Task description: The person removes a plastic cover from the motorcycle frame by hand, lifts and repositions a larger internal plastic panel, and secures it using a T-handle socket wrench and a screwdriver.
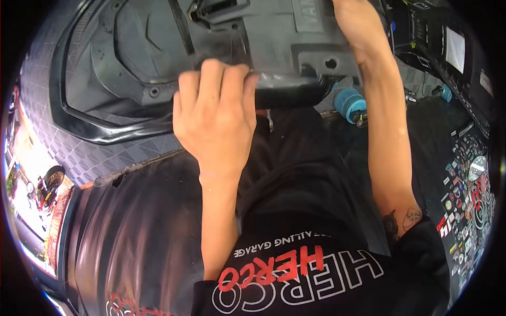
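Note:
A black moulded plastic motorcycle seat base (153, 37), with its ribbed underside facing me, fills the top of the view. Raised letters, partly cut off, mark its surface. My left hand (216, 110) is closed over the near edge of the seat, fingers bent onto the plastic and the thumb side toward the right. The black padded edge (290, 92) runs on to the right of that hand. My right hand (350, 21) reaches to the seat's far right side; the top of the view cuts off its fingers, so its grip is hidden.
A blue cylinder with a metal fitting (349, 104) lies beyond the seat's right end. A black case with a white label (454, 50) stands at the right, above a surface covered in stickers (466, 195). A motorbike (50, 184) is parked far left.

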Demonstrator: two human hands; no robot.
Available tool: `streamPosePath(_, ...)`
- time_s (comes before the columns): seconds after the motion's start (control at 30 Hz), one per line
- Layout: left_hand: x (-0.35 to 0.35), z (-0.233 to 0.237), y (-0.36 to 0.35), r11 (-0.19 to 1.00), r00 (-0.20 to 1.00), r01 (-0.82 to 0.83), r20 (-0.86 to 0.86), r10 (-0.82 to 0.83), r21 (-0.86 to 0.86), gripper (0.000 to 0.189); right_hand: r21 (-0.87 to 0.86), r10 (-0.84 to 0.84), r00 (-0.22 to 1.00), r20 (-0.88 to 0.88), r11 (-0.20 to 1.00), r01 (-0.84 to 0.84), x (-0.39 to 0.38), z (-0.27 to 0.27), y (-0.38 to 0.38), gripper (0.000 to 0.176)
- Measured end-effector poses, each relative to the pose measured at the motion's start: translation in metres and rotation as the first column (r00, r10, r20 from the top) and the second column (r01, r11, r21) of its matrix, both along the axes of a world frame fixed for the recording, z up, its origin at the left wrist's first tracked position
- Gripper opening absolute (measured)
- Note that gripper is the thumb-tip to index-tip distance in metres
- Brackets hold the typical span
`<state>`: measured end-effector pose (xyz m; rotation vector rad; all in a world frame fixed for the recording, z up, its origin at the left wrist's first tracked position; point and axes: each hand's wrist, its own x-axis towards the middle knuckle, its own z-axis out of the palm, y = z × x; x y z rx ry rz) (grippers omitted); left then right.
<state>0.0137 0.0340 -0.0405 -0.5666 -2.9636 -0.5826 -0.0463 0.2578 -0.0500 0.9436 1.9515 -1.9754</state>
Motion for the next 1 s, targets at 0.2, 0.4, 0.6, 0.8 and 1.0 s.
streamPosePath(0.2, -0.001, 0.000, 0.010, 0.999, 0.999, -0.019, -0.038, 0.018, -0.027, 0.026, 0.287, 0.076, 0.996, 0.042, 0.954, -0.085, -0.008, -0.021, 0.020, 0.063)
streamPosePath(0.4, -0.005, -0.002, 0.010, 1.000, 0.999, 0.003, -0.037, -0.004, -0.028, 0.028, 0.336, 0.102, 0.992, -0.080, 0.939, -0.070, -0.007, -0.040, 0.021, 0.065)
streamPosePath(0.6, -0.001, -0.003, 0.007, 0.993, 0.999, 0.009, -0.039, -0.013, -0.119, 0.028, 0.290, 0.087, 0.993, -0.078, 0.955, -0.060, -0.002, -0.015, 0.010, 0.062)
streamPosePath(0.8, -0.002, 0.006, 0.006, 0.989, 1.000, 0.002, 0.014, 0.000, -0.147, 0.027, 0.385, 0.132, 0.991, 0.017, 0.914, -0.128, -0.005, -0.015, 0.017, 0.064)
streamPosePath(1.0, -0.013, 0.018, 0.002, 0.998, 0.990, -0.021, 0.136, 0.028, -0.052, 0.029, 0.319, 0.121, 0.993, 0.006, 0.941, -0.117, -0.009, -0.013, 0.014, 0.056)
